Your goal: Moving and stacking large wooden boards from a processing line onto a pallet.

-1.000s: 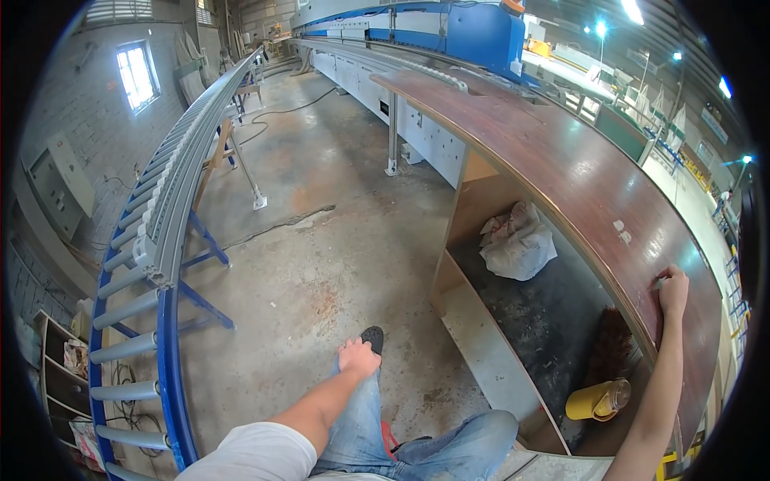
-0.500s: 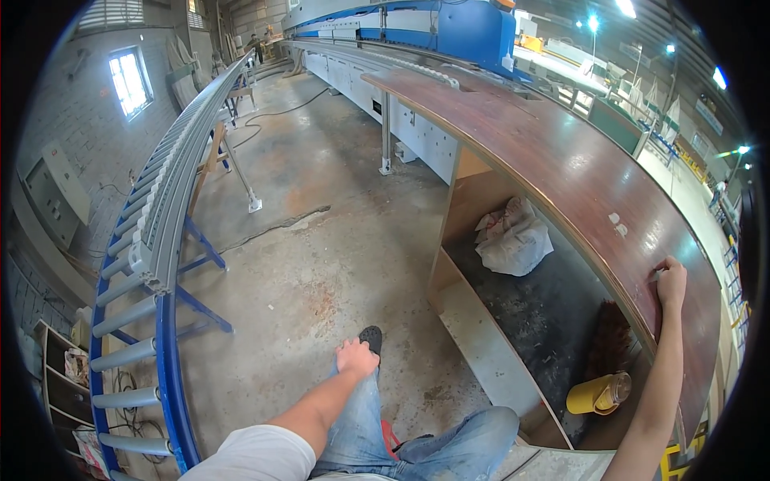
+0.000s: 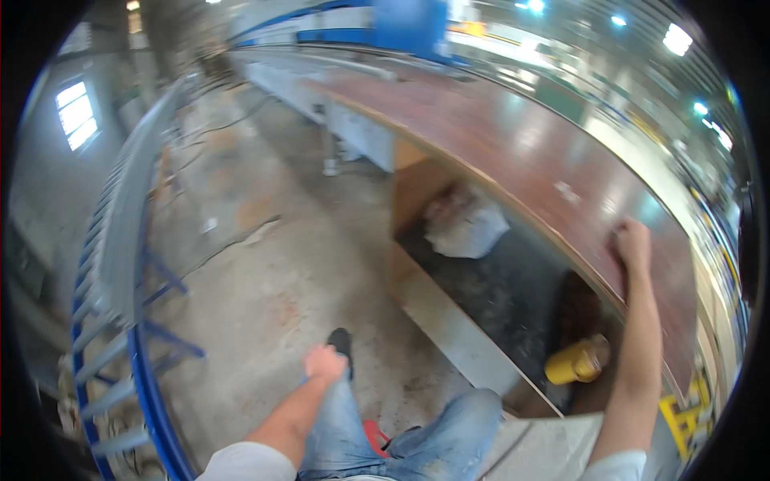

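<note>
My left hand (image 3: 325, 363) rests over my bent left knee, holding no object; its fingers drape loosely over the denim. Out to the right, my right hand (image 3: 633, 240) is closed on top of the red-brown tabletop (image 3: 513, 152). What lies in its fingers, if anything, is hidden by blur. A few pale scraps (image 3: 566, 191) lie on the tabletop to the left of that hand. Beneath the top, a dark shelf holds a crumpled white bag (image 3: 468, 228) and a yellow jug (image 3: 574, 362) with a clear lid, lying near my right forearm.
A roller conveyor (image 3: 120, 240) on blue legs runs along the left. Behind the table stands a long blue and white machine (image 3: 409, 24). Concrete floor (image 3: 265, 264) with a crack spreads between them. A yellow frame (image 3: 688, 417) is at the lower right.
My view has swung to the right, so everything sits further left and looks blurred. My left hand stays on the knee, and my right hand stays on the tabletop.
</note>
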`<state>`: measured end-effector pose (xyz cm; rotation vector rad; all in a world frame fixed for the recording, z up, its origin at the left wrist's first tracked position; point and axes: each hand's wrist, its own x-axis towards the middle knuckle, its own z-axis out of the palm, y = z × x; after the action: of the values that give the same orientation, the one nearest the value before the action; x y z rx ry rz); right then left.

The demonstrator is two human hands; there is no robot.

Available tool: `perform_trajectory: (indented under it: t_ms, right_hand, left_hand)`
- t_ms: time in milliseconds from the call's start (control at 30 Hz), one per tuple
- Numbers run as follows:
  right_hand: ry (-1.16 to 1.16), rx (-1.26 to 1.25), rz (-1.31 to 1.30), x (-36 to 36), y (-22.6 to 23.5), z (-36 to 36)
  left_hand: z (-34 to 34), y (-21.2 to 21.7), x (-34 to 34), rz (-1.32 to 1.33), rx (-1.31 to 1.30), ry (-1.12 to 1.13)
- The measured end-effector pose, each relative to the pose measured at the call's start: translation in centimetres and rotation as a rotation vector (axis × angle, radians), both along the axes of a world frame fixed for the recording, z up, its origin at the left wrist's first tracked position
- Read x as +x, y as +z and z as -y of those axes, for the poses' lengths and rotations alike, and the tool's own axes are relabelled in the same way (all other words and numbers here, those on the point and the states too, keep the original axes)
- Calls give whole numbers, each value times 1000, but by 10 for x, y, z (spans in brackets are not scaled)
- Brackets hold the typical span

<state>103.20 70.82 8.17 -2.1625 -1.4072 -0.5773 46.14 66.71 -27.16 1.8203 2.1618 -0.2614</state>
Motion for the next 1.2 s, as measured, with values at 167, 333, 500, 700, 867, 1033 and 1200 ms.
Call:
perform_trajectory:
  t_ms: [167,333,500,700,867,1033,1200]
  right_hand:
    - [-65,-209,56,2,1,1]
    - [-72,-199,34,8,2,5]
    - [-76,-136,-77,3,4,14]
    - [-56,-140,-115,6,5,15]
    - [-57,-146,-108,6,5,15]
    - [-68,-104,-120,5,3,13]
    - [-48,-168,-130,7,5,16]
  left_hand:
    - [-3,-38,-9,-48,266,-88]
    - [-16,-54,-7,-2,276,-75]
    - [-6,-25,-11,20,302,-318]
    - [2,12,-5,45,41,-355]
    - [-2,10,2,-14,26,-311]
    - [1,5,1,70,64,-262]
    - [-6,-12,-4,47,63,-301]
